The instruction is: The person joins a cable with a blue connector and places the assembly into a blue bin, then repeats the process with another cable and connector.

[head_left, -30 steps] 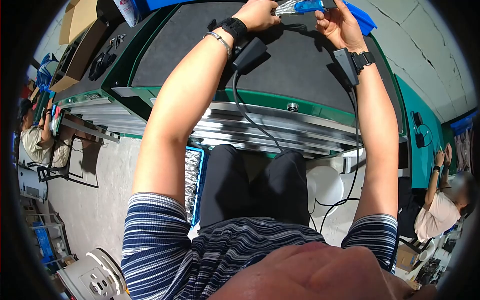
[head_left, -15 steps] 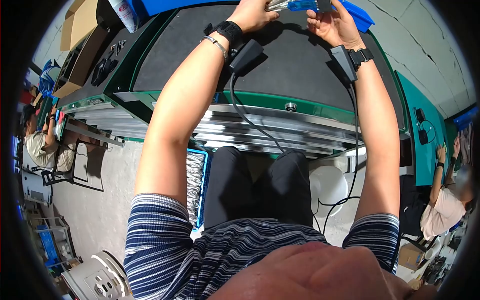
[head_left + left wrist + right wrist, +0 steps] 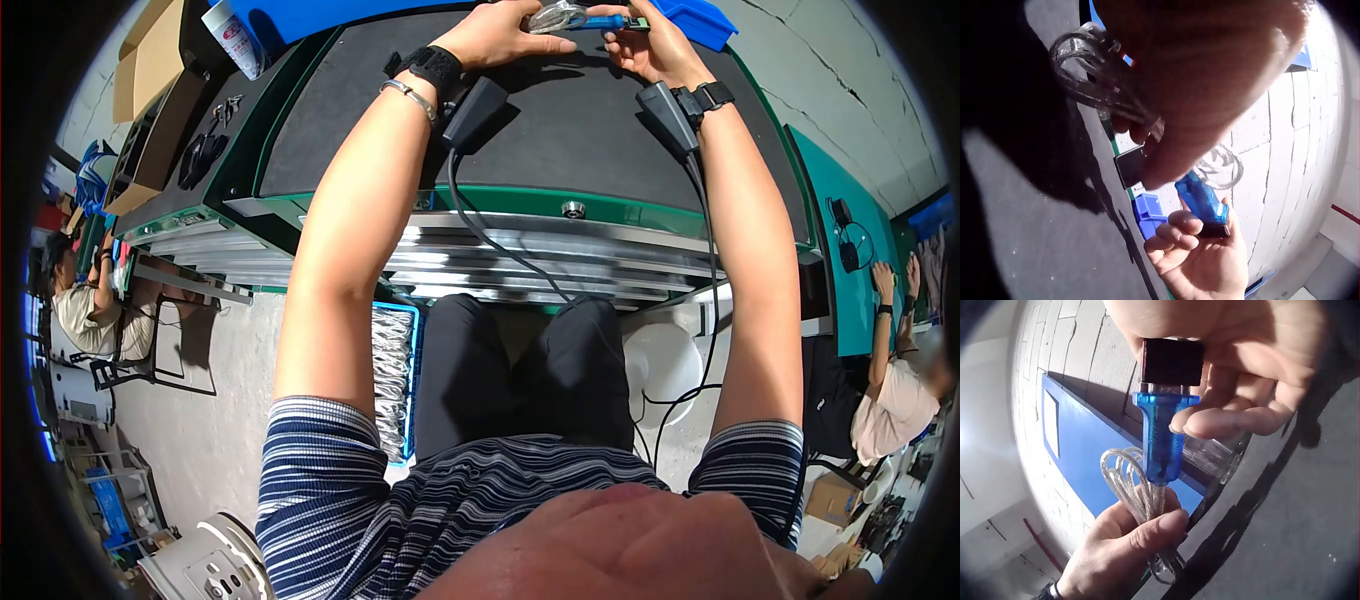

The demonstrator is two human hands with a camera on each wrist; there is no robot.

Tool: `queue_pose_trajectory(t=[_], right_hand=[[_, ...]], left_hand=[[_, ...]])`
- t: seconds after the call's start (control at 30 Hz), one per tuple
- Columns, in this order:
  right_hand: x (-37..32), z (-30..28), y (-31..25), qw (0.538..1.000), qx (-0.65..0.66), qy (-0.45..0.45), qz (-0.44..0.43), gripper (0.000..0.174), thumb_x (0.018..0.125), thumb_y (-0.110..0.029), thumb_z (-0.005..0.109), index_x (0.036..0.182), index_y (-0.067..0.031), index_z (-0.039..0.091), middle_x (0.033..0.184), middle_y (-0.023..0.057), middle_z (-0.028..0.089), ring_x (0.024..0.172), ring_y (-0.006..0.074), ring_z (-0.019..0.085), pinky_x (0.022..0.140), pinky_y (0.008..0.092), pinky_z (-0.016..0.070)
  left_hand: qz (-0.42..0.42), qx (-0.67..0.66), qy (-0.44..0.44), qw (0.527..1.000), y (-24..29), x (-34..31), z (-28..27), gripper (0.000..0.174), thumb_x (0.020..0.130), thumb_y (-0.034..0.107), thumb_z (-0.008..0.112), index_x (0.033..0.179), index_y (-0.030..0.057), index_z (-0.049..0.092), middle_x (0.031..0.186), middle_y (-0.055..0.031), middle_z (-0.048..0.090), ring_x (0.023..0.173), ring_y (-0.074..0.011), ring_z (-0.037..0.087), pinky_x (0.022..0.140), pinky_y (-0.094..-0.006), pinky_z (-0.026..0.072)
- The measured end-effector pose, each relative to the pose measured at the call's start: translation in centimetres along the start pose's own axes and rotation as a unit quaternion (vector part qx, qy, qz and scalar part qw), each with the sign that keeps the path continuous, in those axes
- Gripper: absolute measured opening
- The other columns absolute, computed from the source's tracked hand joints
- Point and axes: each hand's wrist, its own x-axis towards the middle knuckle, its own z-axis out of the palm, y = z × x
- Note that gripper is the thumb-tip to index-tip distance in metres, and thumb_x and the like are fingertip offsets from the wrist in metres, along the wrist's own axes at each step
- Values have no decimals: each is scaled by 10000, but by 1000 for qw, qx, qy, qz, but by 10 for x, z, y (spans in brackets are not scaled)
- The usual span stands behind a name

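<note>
Cable coil, clear: gripping it in left hand just beside blue connector, and holding that connector, black-ended, in right hand.

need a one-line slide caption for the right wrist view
The left hand holds a looped clear cable while the right hand grips its blue plug.

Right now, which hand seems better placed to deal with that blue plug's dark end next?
Likely the right hand: it holds the blue plug near its dark end; the left hand holds the coiled cable.
</note>
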Motion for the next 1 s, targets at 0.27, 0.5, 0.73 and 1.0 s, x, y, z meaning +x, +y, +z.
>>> queue_pose_trajectory(t=[0.27,0.5,0.73,1.0], right_hand=[[1,-7,-5,994,88,-10,60,749,1001,-713,428,1035,-31,738,724,42,676,596,200,645,563,313,556],[-14,24,-13,999,5,-16,40,780,984,-741,425,1062,-31,738,823,75,741,577,200,638,548,308,548],[-21,31,-14,990,14,-89,106,775,1004,-730,389,1227,-45,674,835,88,738,546,149,627,506,274,518],[-14,22,-10,992,-16,-98,76,556,1046,-574,500,1204,-72,679,771,40,677,571,115,612,511,234,490]], left_hand=[[7,-102,-82,991,-10,5,6,497,915,449,769,1155,28,661,972,-164,730,904,-281,701,824,-387,544],[40,-58,-80,994,16,-3,-8,335,958,313,754,1058,10,651,889,-123,706,845,-191,655,784,-355,534],[53,-108,-45,992,-5,0,2,262,930,203,772,1043,4,644,901,-144,711,837,-163,631,789,-359,532],[31,-25,-4,999,14,-3,-4,445,801,276,872,1058,-4,640,942,-213,723,896,-322,722,808,-410,555]])
